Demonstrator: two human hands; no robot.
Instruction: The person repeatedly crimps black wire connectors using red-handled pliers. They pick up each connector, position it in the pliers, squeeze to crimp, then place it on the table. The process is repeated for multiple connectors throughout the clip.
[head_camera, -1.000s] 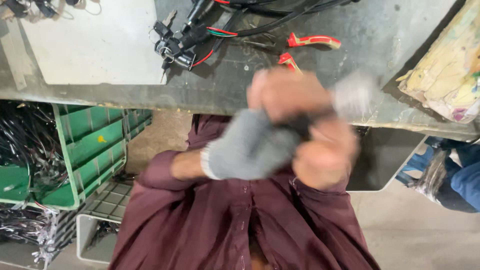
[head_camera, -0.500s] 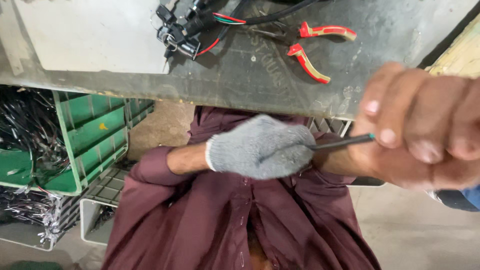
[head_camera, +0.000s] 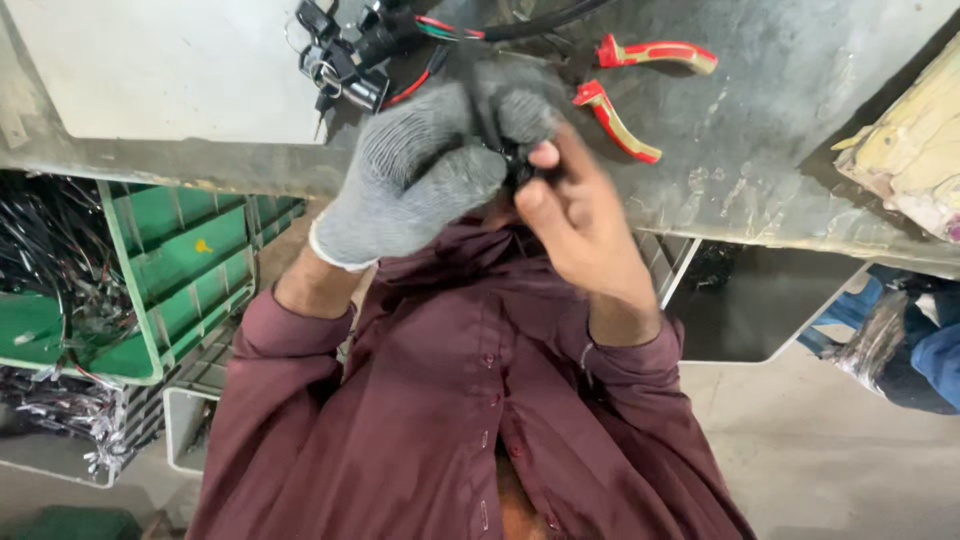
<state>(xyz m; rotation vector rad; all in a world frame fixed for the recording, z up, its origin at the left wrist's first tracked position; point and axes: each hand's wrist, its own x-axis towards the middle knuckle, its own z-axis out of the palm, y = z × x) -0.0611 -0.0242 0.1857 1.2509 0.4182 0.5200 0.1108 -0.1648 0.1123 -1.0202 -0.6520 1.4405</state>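
A small black part (head_camera: 520, 172), orientation indiscernible, is pinched between gloved left hand (head_camera: 420, 170) and bare right hand (head_camera: 580, 225), above the tabletop (head_camera: 760, 150) edge.

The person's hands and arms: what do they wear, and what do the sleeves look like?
The left hand wears a grey knitted work glove with a pale, whitish cuff at the wrist. The right hand is bare, with no glove. Both arms are in the long sleeves of a dark maroon buttoned shirt, pushed up a little, so the forearms show below the cuffs.
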